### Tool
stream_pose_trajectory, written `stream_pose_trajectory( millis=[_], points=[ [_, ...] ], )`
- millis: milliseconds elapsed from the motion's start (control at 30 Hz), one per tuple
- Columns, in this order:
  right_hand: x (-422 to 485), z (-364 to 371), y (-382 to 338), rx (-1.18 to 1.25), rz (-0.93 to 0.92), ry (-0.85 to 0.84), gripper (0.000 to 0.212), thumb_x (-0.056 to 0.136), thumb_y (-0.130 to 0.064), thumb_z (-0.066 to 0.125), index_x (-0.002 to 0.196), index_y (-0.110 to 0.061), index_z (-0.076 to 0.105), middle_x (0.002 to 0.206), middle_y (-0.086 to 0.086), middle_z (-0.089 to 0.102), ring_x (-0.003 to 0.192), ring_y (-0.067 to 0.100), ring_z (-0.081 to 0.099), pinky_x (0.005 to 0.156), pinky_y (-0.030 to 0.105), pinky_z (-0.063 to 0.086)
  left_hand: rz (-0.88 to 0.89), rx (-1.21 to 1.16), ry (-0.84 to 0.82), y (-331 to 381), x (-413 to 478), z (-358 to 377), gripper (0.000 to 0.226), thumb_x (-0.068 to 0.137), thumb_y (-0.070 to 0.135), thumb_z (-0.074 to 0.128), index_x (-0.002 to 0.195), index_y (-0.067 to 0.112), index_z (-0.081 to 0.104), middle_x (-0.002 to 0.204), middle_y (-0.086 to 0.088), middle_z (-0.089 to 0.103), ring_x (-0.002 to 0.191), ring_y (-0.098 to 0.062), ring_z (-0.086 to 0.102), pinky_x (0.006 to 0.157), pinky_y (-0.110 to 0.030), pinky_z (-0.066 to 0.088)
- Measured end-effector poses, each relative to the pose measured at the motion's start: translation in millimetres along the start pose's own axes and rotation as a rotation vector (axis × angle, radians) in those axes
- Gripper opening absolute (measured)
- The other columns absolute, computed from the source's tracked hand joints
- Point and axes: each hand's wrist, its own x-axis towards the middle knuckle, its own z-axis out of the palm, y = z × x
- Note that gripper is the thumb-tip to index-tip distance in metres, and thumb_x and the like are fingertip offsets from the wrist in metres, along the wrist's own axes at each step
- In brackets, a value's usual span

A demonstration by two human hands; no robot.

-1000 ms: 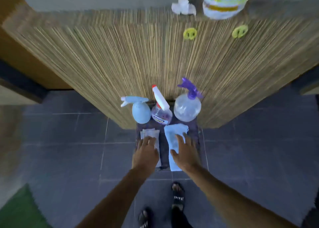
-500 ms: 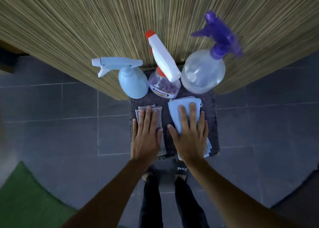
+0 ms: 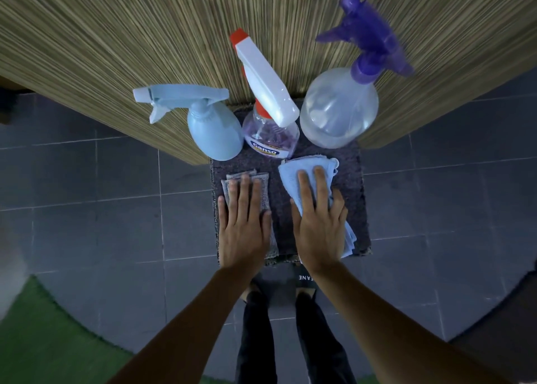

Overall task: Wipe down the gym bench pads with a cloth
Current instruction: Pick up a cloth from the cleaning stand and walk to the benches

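Both hands lie flat and spread, left hand (image 3: 245, 232) on the gray cloth (image 3: 247, 177), right hand (image 3: 318, 229) on the blue cloth (image 3: 293, 171), so this looks like picking a cloth, and next the fingers must close and lift one.

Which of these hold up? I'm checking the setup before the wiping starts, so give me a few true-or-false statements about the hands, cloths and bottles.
1. The right hand lies flat on the blue cloth. True.
2. The left hand grips a spray bottle. False: it rests flat on the grey cloth.
3. Three spray bottles stand behind the cloths. True.
4. The middle bottle has a purple nozzle. False: its nozzle is white and red.
5. The cloths lie on the dark mat. True.
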Motion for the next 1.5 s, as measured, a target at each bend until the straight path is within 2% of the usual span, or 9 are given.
stream_pose_trajectory(
  millis=[133, 267, 467, 533, 700, 900, 1267, 1400, 1500],
  points=[
    [5.5, -6.9, 2.9, 0.146, 0.009, 0.01, 0.051, 0.098, -0.024, 0.053, 0.147, -0.026, 0.04, 0.159, 0.002, 0.029, 0.108, 0.03, 0.043, 0.092, 0.042, 0.045, -0.004, -0.043, -0.031, 2.4, 0.1, -9.5, 0.059, 0.102, 0.036, 0.027, 0.156, 0.018, 0.014, 0.164, -0.003, 0.008, 0.151, -0.02, -0.002, 0.122, -0.045, 0.005],
    [13.3, -27.5, 7.6, 0.405, 0.036, -0.106, 0.046, 0.102, -0.032, 0.041, 0.148, -0.031, 0.038, 0.16, -0.003, 0.025, 0.109, 0.027, 0.038, 0.095, 0.037, 0.038, -0.033, -0.098, -0.073, 9.8, 1.5, -28.1, 0.06, 0.1, 0.042, 0.02, 0.155, 0.016, 0.02, 0.163, -0.003, 0.013, 0.151, -0.02, 0.001, 0.122, -0.048, 0.012],
    [17.6, -73.2, 18.8, 0.694, 0.119, -0.179, 0.047, 0.101, -0.035, 0.035, 0.146, -0.024, 0.04, 0.157, -0.002, 0.033, 0.142, 0.012, 0.028, 0.098, 0.002, 0.003, -0.017, -0.127, -0.078, 39.2, -9.7, -77.2, 0.067, 0.097, 0.048, 0.012, 0.153, 0.015, 0.026, 0.161, -0.005, 0.021, 0.15, -0.025, 0.013, 0.122, -0.046, 0.014],
    [11.9, -98.9, 25.4, 0.754, 0.145, -0.2, 0.046, 0.102, -0.032, 0.036, 0.147, -0.023, 0.038, 0.157, -0.003, 0.032, 0.145, 0.009, 0.023, 0.097, -0.001, -0.001, 0.022, -0.132, -0.055, 54.2, -14.0, -97.6, 0.064, 0.098, 0.047, 0.018, 0.151, 0.014, 0.031, 0.159, -0.006, 0.028, 0.149, -0.026, 0.02, 0.121, -0.047, 0.02],
    [-11.4, -171.3, 47.0, 0.938, 0.311, -0.16, 0.044, 0.103, -0.022, 0.043, 0.147, -0.017, 0.038, 0.155, -0.001, 0.035, 0.143, 0.013, 0.029, 0.116, 0.03, 0.018, 0.156, -0.149, -0.034, 97.5, -19.6, -143.9, 0.06, 0.099, 0.044, 0.024, 0.151, 0.014, 0.033, 0.155, -0.006, 0.035, 0.147, -0.025, 0.026, 0.118, -0.049, 0.025],
    [-49.4, -242.7, 76.2, 1.011, 0.483, 0.057, 0.05, 0.097, -0.037, 0.045, 0.143, -0.017, 0.044, 0.149, 0.002, 0.045, 0.138, 0.019, 0.04, 0.115, 0.052, 0.026, 0.397, -0.129, -0.008, 162.4, -28.4, -198.2, 0.058, 0.097, 0.04, 0.029, 0.145, 0.01, 0.043, 0.15, -0.009, 0.044, 0.141, -0.029, 0.038, 0.113, -0.05, 0.033],
    [-117.4, -376.7, 170.6, 1.105, 0.685, 0.388, 0.04, 0.099, -0.042, 0.045, 0.137, -0.035, 0.048, 0.144, -0.008, 0.047, 0.134, 0.018, 0.04, 0.112, 0.049, 0.033, 0.766, -0.134, -0.016, 336.2, -70.7, -258.9, 0.052, 0.102, 0.03, 0.041, 0.15, 0.012, 0.032, 0.155, -0.007, 0.035, 0.143, -0.024, 0.031, 0.116, -0.041, 0.022],
    [-154.0, -429.6, 233.0, 1.108, 0.713, 0.521, 0.031, 0.103, -0.023, 0.044, 0.129, -0.011, 0.055, 0.125, -0.002, 0.057, 0.109, 0.009, 0.051, 0.097, 0.03, 0.037, 0.912, -0.138, -0.037, 421.3, -102.4, -256.7, 0.053, 0.104, 0.035, 0.035, 0.153, 0.017, 0.025, 0.16, -0.003, 0.026, 0.148, -0.021, 0.02, 0.119, -0.042, 0.019],
    [-183.6, -452.9, 288.9, 1.081, 0.788, 0.63, 0.035, 0.102, -0.027, 0.045, 0.128, -0.005, 0.054, 0.128, 0.009, 0.058, 0.121, 0.021, 0.051, 0.107, 0.045, 0.036, 0.997, -0.115, -0.086, 491.1, -134.0, -245.3, 0.054, 0.105, 0.036, 0.031, 0.155, 0.018, 0.02, 0.162, -0.002, 0.02, 0.15, -0.02, 0.014, 0.121, -0.043, 0.012]
  ],
)
